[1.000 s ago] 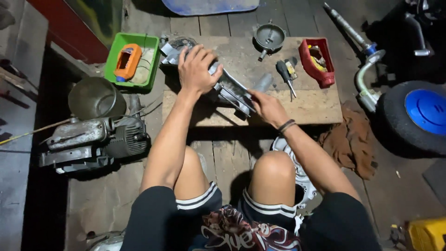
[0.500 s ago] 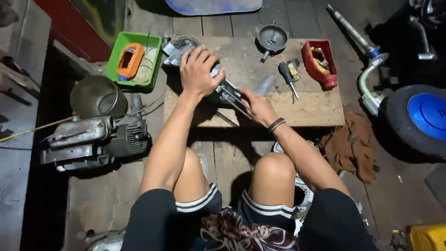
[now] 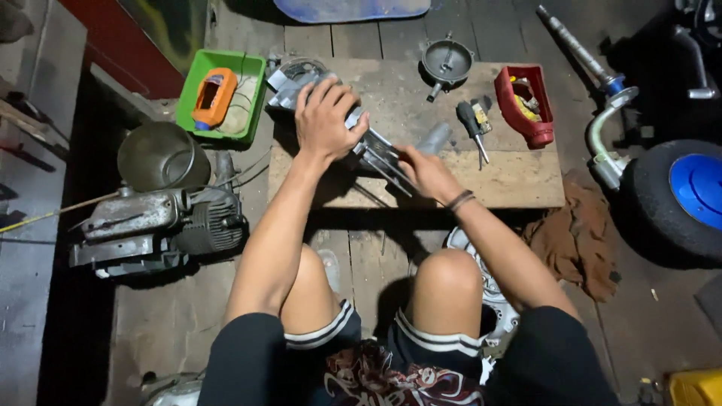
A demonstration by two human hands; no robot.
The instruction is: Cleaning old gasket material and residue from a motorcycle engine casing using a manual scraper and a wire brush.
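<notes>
Both hands grip the metal engine part (image 3: 331, 105): left hand (image 3: 325, 116) atop, right hand (image 3: 425, 171) seemingly on its studs.

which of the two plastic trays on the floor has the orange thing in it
The green tray, left of the wooden board beyond the left hand; the red tray on the right holds small mixed parts.

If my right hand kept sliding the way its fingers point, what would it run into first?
Probably the grey metal part that the left hand holds down; the right hand points up-left along it, though depth is unclear.
</notes>
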